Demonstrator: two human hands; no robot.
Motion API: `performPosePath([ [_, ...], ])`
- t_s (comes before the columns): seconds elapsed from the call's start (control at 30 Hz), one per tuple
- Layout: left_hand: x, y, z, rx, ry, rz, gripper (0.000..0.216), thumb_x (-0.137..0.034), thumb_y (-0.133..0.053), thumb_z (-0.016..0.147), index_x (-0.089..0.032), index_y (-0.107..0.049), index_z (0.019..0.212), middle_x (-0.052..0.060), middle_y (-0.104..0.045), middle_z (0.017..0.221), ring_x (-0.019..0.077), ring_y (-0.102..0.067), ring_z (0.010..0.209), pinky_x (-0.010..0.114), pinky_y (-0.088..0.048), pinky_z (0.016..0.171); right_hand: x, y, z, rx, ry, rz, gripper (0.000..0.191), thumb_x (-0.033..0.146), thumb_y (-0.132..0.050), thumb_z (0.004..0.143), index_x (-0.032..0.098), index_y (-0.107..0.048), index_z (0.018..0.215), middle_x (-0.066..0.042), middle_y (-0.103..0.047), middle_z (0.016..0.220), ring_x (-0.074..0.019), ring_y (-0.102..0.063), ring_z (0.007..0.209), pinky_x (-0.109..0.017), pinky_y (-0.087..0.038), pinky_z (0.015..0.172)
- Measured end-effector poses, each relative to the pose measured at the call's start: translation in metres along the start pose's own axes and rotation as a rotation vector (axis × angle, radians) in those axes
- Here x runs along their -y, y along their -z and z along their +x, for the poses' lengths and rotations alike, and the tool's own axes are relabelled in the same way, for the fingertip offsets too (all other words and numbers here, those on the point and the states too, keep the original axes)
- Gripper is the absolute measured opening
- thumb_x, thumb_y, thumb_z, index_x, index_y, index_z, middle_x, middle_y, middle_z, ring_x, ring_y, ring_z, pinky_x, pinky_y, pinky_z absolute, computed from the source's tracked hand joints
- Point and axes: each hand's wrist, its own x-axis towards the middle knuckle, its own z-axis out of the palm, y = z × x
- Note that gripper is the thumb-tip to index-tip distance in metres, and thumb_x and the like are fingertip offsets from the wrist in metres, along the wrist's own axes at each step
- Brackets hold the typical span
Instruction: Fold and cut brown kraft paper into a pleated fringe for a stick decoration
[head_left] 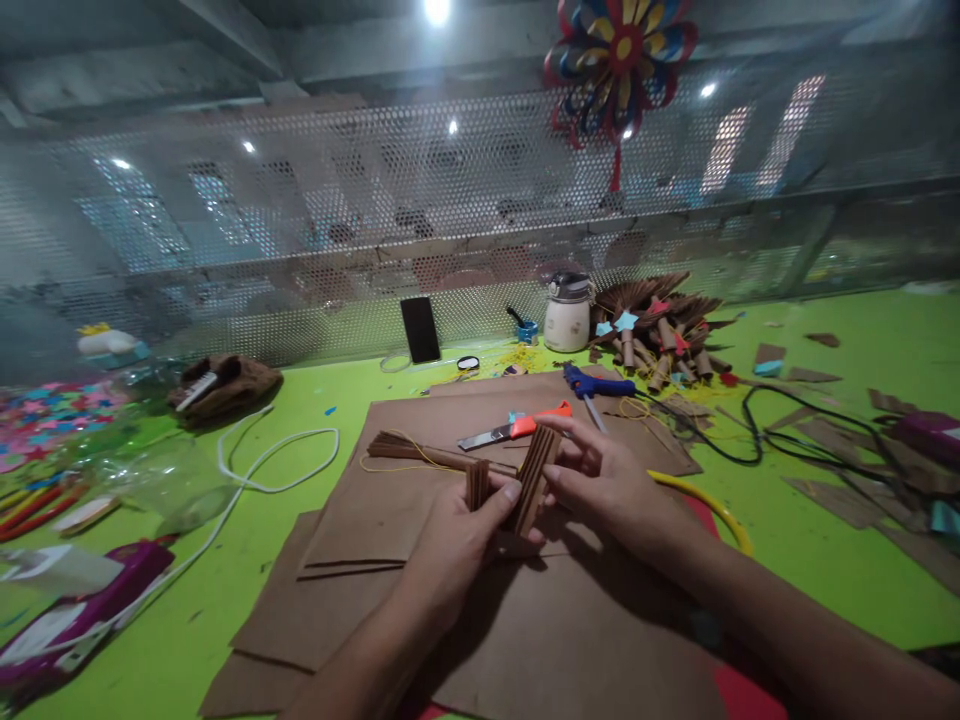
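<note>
Between my two hands is a piece of pleated brown paper (534, 478), its narrow folds stacked together. My left hand (469, 530) is closed on its left part, with the thumb pressed over the folds. At its right side my right hand (600, 480) has thumb and fingers against the paper's edge. Just beyond lies a folded brown paper strip (420, 453) with a yellow string round it. An orange utility knife (517, 430) rests past my fingers, blade pointing left. All of this is above stacked brown paper sheets (360, 520).
A blue glue gun (600, 382) with a black cord lies behind my right hand. Finished paper fans (660, 320) are heaped at the back right, near a white bottle (568, 315). A dark phone (420, 330) leans on the mesh. A white cable (240, 480) crosses the left.
</note>
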Motion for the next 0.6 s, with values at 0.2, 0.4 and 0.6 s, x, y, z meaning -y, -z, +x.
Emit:
performPosePath([
  [0.2,0.0002,-0.0007,0.0009,-0.097,-0.088,0.087,0.025,-0.037,-0.070,0.073,-0.013,-0.068,0.080,0.003,-0.066,0.068,0.0119,-0.058,0.061,0.021,-0.046,0.059,0.0000,-0.0007,0.0006,-0.010,-0.007,0.002,0.055,0.024,-0.064,0.073,0.018,-0.045,0.124,-0.005,-0.064,0.098,-0.0131,-0.059,0.076,-0.026,-0.050,0.064],
  [0.4,-0.0004,0.0002,0.0020,-0.113,-0.117,0.123,0.028,-0.039,-0.069,0.072,-0.012,-0.068,0.078,0.005,-0.068,0.072,0.0132,-0.057,0.061,0.021,-0.042,0.055,-0.0007,-0.0004,0.0001,-0.012,0.004,-0.012,0.053,0.025,-0.064,0.073,0.018,-0.046,0.123,-0.005,-0.064,0.096,-0.0127,-0.058,0.072,-0.027,-0.049,0.063],
  [0.6,-0.0019,-0.0018,-0.0010,-0.119,-0.121,0.078,0.028,-0.041,-0.067,0.074,-0.013,-0.067,0.078,0.005,-0.067,0.072,0.0136,-0.057,0.063,0.021,-0.042,0.055,-0.0021,-0.0005,0.0011,-0.011,0.004,-0.020,0.053,0.024,-0.063,0.073,0.018,-0.046,0.123,-0.003,-0.063,0.089,-0.0112,-0.056,0.066,-0.026,-0.048,0.061],
])
